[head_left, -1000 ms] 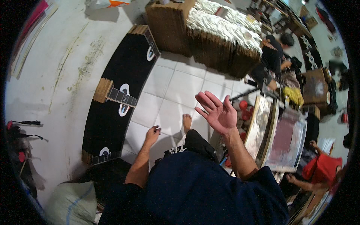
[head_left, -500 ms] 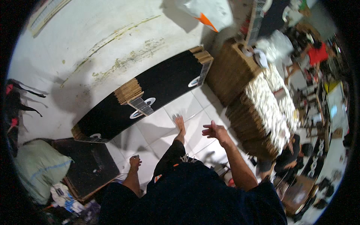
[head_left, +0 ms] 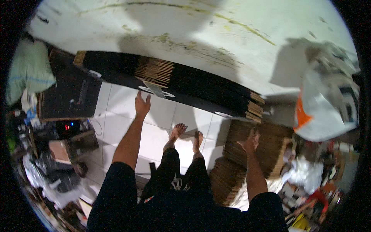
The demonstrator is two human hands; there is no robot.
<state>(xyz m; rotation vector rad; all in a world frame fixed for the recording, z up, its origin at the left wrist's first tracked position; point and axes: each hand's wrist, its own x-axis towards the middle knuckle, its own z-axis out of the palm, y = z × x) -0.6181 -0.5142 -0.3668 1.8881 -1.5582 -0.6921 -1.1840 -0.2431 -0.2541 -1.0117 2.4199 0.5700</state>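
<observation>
A long stack of black flat panels [head_left: 208, 85] with tan edges lies along the foot of the wall, with white ovals on its front side. My left hand [head_left: 142, 105] reaches toward its front edge beside the middle oval [head_left: 156, 91]. The fingers are apart with nothing in them; whether the fingertips touch the panels I cannot tell. My right hand [head_left: 250, 143] is spread and holds nothing. It hangs over a pile of brown cardboard sheets [head_left: 235, 135], near the right end of the black stack.
A white plastic bag with orange [head_left: 317, 108] hangs at the right by the wall. On the left are a dark flat board [head_left: 69, 96], a pale green sack [head_left: 34, 69] and cluttered items. My bare feet stand on white floor tiles [head_left: 154, 135].
My view has turned to the right, toward the wall and black panels. Both arms have stretched forward, and my left hand has opened and come close to the stack. A second foot now shows.
</observation>
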